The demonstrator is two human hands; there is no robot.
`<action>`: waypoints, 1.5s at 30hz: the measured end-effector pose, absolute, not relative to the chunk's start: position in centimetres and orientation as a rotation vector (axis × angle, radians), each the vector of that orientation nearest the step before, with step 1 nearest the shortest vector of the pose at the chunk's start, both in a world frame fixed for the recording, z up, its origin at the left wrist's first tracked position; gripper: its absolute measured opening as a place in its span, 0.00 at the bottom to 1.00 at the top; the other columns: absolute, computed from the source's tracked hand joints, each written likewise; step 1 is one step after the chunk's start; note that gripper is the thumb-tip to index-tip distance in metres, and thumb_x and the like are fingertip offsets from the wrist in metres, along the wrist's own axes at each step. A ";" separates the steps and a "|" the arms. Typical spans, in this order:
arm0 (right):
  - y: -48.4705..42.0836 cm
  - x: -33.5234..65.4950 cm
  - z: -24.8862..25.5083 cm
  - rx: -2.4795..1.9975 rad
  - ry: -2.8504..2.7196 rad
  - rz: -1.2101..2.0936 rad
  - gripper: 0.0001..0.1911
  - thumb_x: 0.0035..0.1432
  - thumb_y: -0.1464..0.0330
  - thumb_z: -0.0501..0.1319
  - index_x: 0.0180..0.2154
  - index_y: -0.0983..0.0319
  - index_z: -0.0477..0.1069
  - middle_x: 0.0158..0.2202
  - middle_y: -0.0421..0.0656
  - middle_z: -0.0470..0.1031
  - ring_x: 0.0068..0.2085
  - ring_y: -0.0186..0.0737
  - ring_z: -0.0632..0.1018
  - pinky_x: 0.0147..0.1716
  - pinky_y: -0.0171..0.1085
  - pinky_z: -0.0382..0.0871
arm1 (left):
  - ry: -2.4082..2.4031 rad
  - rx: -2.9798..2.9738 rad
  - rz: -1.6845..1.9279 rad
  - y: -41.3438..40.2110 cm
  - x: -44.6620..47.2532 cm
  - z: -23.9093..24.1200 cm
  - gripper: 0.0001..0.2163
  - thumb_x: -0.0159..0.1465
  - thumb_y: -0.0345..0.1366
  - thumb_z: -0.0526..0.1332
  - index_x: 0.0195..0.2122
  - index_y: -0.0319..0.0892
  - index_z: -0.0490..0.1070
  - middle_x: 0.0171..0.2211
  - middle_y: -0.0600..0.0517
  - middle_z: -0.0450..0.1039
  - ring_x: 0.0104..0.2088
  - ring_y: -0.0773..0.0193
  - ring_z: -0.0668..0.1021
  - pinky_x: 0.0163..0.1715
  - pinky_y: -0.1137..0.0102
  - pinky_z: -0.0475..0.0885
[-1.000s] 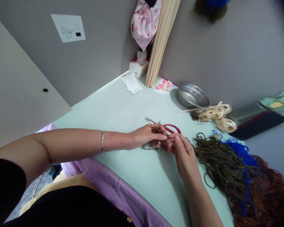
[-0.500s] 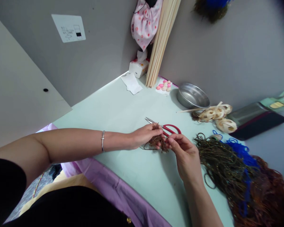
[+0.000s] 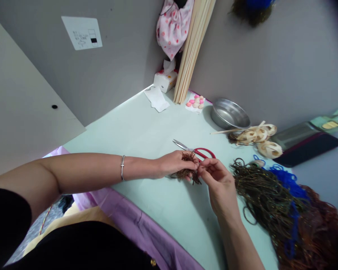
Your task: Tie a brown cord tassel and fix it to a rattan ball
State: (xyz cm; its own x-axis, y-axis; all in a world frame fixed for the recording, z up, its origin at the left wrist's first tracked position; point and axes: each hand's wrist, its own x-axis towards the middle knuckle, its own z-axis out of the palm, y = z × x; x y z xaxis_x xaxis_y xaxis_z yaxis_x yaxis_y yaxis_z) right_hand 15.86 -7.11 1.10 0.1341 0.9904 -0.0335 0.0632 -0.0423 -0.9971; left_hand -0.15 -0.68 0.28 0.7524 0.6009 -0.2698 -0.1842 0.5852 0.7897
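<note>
My left hand [image 3: 176, 164] is closed around a small bundle of brown cord [image 3: 188, 174], whose cut-looking ends stick out above and below the fingers. My right hand [image 3: 218, 178] meets it from the right, thumb and forefinger pinched together at the bundle's edge. What sits in that pinch is too small to make out. Just beyond both hands, scissors with red handles [image 3: 205, 153] lie on the table, their blades pointing left and slightly parted.
On the right lie dark green cords [image 3: 259, 187], blue cord [image 3: 288, 180] and reddish-brown strands [image 3: 318, 225]. Further back are a metal bowl [image 3: 230, 113], pale woven balls [image 3: 256, 135], a bottle [image 3: 295, 135], a dark flat object [image 3: 312, 149], wooden strips [image 3: 193, 56] and a tissue pack [image 3: 165, 80].
My left thumb has shifted slightly right and down over the brown cord bundle, now close against the right fingertips. The bundle has turned a little; the scissors stay where they were.
</note>
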 end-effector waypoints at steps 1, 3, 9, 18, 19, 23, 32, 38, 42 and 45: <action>-7.1 15.8 1.1 -1.345 -1.143 1.108 0.09 0.53 0.66 0.70 0.35 0.59 0.72 0.30 0.39 0.72 0.30 0.35 0.71 0.30 0.34 0.66 | 0.560 0.817 0.485 -0.7 -0.1 0.3 0.07 0.57 0.32 0.66 0.32 0.40 0.66 0.23 0.56 0.70 0.22 0.72 0.75 0.25 0.76 0.71; -7.0 15.8 1.0 -1.351 -1.146 1.097 0.10 0.52 0.66 0.70 0.35 0.59 0.72 0.30 0.39 0.71 0.30 0.35 0.71 0.29 0.33 0.66 | 0.562 0.796 0.488 -0.7 -0.1 0.4 0.07 0.58 0.33 0.65 0.32 0.39 0.66 0.24 0.56 0.70 0.22 0.73 0.74 0.25 0.76 0.70; -7.1 15.8 1.1 -1.355 -1.119 1.097 0.09 0.52 0.66 0.70 0.35 0.59 0.72 0.31 0.40 0.72 0.31 0.35 0.72 0.31 0.34 0.67 | 0.529 0.824 0.477 -0.7 -0.2 0.3 0.09 0.58 0.33 0.67 0.33 0.39 0.67 0.24 0.56 0.70 0.22 0.73 0.74 0.25 0.76 0.70; -7.1 15.8 1.1 -1.318 -1.108 1.137 0.10 0.52 0.66 0.70 0.35 0.58 0.71 0.29 0.38 0.72 0.30 0.34 0.72 0.30 0.33 0.66 | 0.541 0.707 0.499 -0.5 -0.4 1.0 0.05 0.60 0.29 0.64 0.32 0.39 0.68 0.27 0.56 0.71 0.23 0.74 0.75 0.26 0.77 0.71; -7.0 15.8 1.0 -1.311 -1.098 1.144 0.10 0.52 0.66 0.70 0.34 0.58 0.71 0.29 0.38 0.72 0.29 0.34 0.72 0.29 0.33 0.66 | 0.531 0.699 0.498 -0.4 -0.4 1.0 0.05 0.60 0.29 0.64 0.32 0.39 0.68 0.27 0.56 0.71 0.23 0.74 0.75 0.27 0.77 0.71; -7.1 15.7 1.1 -1.304 -1.075 1.216 0.09 0.54 0.65 0.70 0.35 0.59 0.72 0.30 0.40 0.75 0.29 0.37 0.75 0.29 0.35 0.67 | 0.430 0.710 0.529 -0.3 -0.5 0.7 0.09 0.60 0.34 0.67 0.34 0.40 0.67 0.29 0.55 0.72 0.23 0.75 0.75 0.28 0.77 0.70; -6.8 15.7 1.1 -1.308 -0.980 1.250 0.05 0.49 0.68 0.70 0.30 0.60 0.76 0.30 0.39 0.74 0.29 0.33 0.71 0.30 0.33 0.65 | 0.421 0.912 0.656 -0.5 -0.5 0.1 0.10 0.62 0.38 0.66 0.34 0.40 0.65 0.33 0.54 0.71 0.24 0.76 0.71 0.29 0.75 0.68; -6.9 16.1 1.7 -1.322 -0.899 1.195 0.07 0.50 0.66 0.71 0.33 0.60 0.78 0.30 0.40 0.76 0.25 0.29 0.68 0.25 0.31 0.62 | 0.458 0.962 0.540 -0.6 -0.1 -0.7 0.09 0.58 0.31 0.67 0.36 0.39 0.65 0.30 0.55 0.69 0.23 0.74 0.73 0.27 0.74 0.68; -7.1 16.1 2.0 -1.293 -0.994 1.075 0.12 0.55 0.63 0.69 0.42 0.57 0.77 0.40 0.43 0.78 0.26 0.30 0.68 0.25 0.33 0.63 | 0.447 1.001 0.505 -0.5 0.0 -0.9 0.08 0.59 0.31 0.65 0.36 0.39 0.66 0.28 0.55 0.70 0.22 0.73 0.73 0.26 0.73 0.69; -7.3 15.8 1.9 -1.392 -1.243 0.974 0.15 0.55 0.63 0.69 0.44 0.57 0.76 0.36 0.40 0.75 0.28 0.33 0.69 0.27 0.34 0.65 | 0.472 1.048 0.498 -0.5 0.0 -1.1 0.08 0.60 0.33 0.65 0.35 0.39 0.66 0.27 0.55 0.70 0.22 0.73 0.73 0.25 0.74 0.68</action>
